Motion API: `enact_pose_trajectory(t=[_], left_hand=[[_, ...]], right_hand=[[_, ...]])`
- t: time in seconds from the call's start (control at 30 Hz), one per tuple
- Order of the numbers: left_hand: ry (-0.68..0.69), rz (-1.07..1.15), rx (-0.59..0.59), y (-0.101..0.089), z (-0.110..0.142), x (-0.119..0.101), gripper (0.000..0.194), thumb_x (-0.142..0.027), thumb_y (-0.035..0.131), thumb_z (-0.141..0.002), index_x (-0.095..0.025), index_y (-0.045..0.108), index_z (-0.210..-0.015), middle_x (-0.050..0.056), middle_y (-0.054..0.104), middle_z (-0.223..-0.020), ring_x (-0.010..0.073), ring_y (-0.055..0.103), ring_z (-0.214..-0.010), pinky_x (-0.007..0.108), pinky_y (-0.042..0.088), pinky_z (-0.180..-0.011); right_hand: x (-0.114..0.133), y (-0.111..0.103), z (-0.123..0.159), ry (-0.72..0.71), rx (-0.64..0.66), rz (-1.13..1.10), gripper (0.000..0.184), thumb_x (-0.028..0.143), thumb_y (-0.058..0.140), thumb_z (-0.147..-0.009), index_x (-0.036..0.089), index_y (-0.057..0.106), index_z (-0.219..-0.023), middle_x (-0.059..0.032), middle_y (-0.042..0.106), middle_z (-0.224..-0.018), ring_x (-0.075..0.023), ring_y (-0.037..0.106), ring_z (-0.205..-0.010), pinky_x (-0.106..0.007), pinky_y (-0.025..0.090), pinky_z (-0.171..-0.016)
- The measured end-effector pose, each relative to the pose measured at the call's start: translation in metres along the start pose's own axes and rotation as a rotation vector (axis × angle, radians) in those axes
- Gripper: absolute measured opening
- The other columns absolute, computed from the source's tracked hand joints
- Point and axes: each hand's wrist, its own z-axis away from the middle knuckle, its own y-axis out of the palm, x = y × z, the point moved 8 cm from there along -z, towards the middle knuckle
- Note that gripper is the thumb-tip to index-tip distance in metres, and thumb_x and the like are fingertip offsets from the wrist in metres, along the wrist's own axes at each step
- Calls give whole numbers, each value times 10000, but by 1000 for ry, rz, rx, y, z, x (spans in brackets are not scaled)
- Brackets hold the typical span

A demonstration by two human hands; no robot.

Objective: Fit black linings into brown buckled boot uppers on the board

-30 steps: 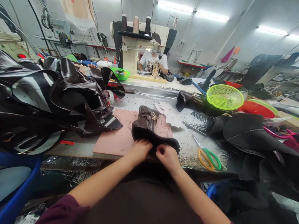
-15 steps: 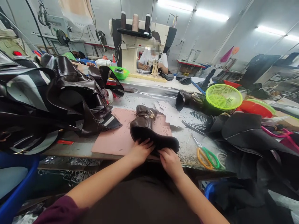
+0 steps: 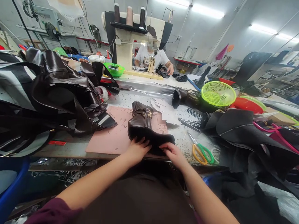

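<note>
Your left hand (image 3: 138, 150) rests with spread fingers on the brown boot upper (image 3: 141, 121); your right hand (image 3: 173, 153) pinches its black edge (image 3: 168, 138). Scissors (image 3: 202, 151) lie right of this upper.

From my remote seat I make out a leather-sewing workshop: a sewing machine (image 3: 127, 53) carrying thread spools (image 3: 129, 16) on the far side, dark leather pieces (image 3: 56, 70) heaped left, a buckled leather upper (image 3: 140, 119) near, scissors (image 3: 195, 142) on the bench's (image 3: 137, 95) right.
</note>
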Motion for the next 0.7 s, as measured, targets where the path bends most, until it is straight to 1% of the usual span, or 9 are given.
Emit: enact_pose_trajectory(t=[0.1, 0.17, 0.23, 0.33, 0.43, 0.5, 0.6, 0.7], left_hand=[[-33, 25, -67, -2, -1, -1, 226, -225, 493, -847, -194, 602, -1042, 116, 563, -1212, 320, 458, -1173, 582, 332, -929], [-80, 67, -118, -5, -1, 1, 189, -273, 515, -836, -181, 615, -969, 116, 589, -1178, 315, 475, -1159, 577, 326, -940], [-127, 113, -159, -8, -2, 4, 166, -245, 496, -845, -176, 609, -945, 109, 612, -1144, 292, 500, -1137, 557, 339, -942], [-153, 142, -174, -9, -2, 7, 193, -155, 428, -863, -180, 605, -935, 87, 621, -1133, 262, 516, -1125, 534, 349, -950], [-101, 135, -111, -5, 0, 5, 187, -158, 448, -855, -180, 618, -931, 86, 586, -1187, 285, 468, -1173, 564, 302, -977], [-44, 126, -34, -2, 2, 3, 181, -188, 469, -853, -175, 622, -949, 100, 552, -1227, 300, 427, -1206, 582, 273, -986], [61, 143, 54, -4, 9, 3, 240, -250, 470, -862, -198, 594, -1060, 100, 489, -1294, 287, 357, -1256, 567, 222, -1016], [194, 201, 134, -8, 18, 3, 398, -383, 525, -819, -239, 519, -1190, 104, 389, -1371, 294, 273, -1298, 558, 149, -1042]], right_hand=[[7, 13, 2, 1, -36, 78, 241, 152, 465, -737, 183, 645, -893, -71, 651, -888, -206, 597, -855, -360, 490, -774], [15, 21, 4, -8, -68, 196, 244, 163, 529, -717, 185, 646, -931, -84, 645, -928, -233, 583, -879, -380, 483, -784], [21, 25, 6, -28, -115, 301, 259, 159, 566, -699, 174, 647, -944, -97, 640, -937, -250, 574, -865, -386, 487, -760], [25, 24, 9, -74, -218, 306, 199, 135, 527, -731, 172, 657, -877, -86, 640, -845, -225, 572, -787, -350, 489, -705], [24, 23, 12, -118, -284, 271, 192, 132, 477, -770, 192, 659, -779, -57, 630, -746, -191, 565, -715, -309, 468, -658], [27, 23, 15, -161, -279, 294, 189, 138, 481, -763, 193, 661, -748, -49, 624, -714, -184, 556, -684, -303, 439, -625], [32, 23, 17, -217, -219, 326, 181, 137, 493, -717, 187, 666, -737, -48, 611, -700, -187, 539, -675, -309, 408, -612], [32, 23, 16, -203, -89, 248, 199, 114, 484, -663, 193, 661, -711, -43, 603, -721, -181, 543, -704, -305, 429, -651]])
